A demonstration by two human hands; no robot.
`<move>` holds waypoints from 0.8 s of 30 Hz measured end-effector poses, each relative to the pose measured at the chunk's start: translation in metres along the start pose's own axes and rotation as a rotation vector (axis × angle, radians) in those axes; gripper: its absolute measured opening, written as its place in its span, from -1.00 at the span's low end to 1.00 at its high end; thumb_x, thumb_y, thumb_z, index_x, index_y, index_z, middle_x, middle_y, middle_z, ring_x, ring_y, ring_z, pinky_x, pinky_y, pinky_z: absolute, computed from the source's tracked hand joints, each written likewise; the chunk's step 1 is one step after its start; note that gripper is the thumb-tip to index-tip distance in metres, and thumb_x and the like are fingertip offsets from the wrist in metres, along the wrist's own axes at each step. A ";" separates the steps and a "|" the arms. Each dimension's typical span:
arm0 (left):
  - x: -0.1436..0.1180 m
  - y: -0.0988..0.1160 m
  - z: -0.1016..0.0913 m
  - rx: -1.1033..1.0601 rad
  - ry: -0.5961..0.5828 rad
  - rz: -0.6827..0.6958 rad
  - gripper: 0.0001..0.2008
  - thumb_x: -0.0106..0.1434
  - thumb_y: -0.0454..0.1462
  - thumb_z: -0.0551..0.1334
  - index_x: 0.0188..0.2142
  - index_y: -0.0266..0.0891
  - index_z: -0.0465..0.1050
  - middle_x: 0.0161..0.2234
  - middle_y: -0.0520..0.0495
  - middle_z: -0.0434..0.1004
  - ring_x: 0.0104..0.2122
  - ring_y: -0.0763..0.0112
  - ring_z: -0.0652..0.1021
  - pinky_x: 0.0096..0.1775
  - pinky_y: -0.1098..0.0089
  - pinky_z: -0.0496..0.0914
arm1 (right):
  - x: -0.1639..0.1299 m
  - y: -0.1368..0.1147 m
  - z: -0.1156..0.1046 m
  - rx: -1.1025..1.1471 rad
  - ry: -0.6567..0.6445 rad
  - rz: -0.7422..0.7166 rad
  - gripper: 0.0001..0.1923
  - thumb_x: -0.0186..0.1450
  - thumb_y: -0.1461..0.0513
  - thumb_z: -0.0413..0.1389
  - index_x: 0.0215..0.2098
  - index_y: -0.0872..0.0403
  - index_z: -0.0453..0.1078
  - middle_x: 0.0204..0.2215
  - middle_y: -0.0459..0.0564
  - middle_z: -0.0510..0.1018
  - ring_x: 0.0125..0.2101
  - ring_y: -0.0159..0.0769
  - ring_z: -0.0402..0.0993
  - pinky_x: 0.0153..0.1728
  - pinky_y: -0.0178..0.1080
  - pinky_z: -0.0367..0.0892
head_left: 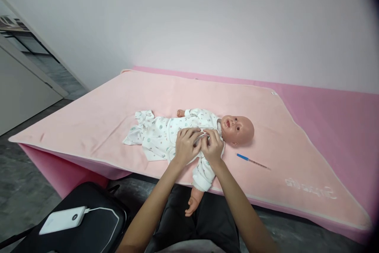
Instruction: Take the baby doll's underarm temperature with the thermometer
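While both the left hand (186, 145) and right hand (212, 146) pinch the baby doll's (237, 128) printed romper (156, 136) at the chest, aligning the front edges squarely should serve best.

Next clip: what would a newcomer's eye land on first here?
A baby doll in a white printed garment lies on its back mid-way along a pink blanket. The left hand and right hand meet at its chest, pinching the fabric. A blue-tipped thermometer lies just right of the doll.
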State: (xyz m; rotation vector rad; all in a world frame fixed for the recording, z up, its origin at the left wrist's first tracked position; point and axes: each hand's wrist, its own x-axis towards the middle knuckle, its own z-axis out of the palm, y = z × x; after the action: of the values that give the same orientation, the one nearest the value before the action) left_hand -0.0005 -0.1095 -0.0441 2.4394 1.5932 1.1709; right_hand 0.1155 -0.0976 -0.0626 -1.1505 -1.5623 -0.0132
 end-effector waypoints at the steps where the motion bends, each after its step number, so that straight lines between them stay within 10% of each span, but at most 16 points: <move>1: 0.000 0.000 0.000 -0.009 -0.004 -0.014 -0.80 0.24 -0.28 0.13 -0.15 -0.12 0.44 -0.10 -0.03 0.46 -0.10 0.25 0.39 -0.05 0.21 0.21 | 0.000 0.001 0.000 -0.003 -0.004 0.006 -0.78 0.22 0.36 -0.07 -0.28 0.10 0.39 -0.38 -0.02 0.48 -0.45 -0.39 0.40 -0.47 -0.36 0.26; 24: -0.003 -0.017 0.004 -0.431 0.099 -0.134 -0.88 0.13 -0.32 0.30 -0.32 -0.07 0.56 -0.43 0.04 0.49 -0.31 0.36 0.44 -0.16 0.26 0.26 | -0.003 0.005 -0.001 0.050 -0.017 -0.083 -0.82 0.28 0.34 -0.08 -0.27 0.08 0.35 -0.41 -0.02 0.47 -0.38 -0.35 0.41 -0.40 -0.33 0.29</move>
State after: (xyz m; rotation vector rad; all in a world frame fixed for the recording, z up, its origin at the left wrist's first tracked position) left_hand -0.0124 -0.1021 -0.0547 2.0039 1.3259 1.4508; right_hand 0.1195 -0.0970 -0.0672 -1.0483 -1.6160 -0.0190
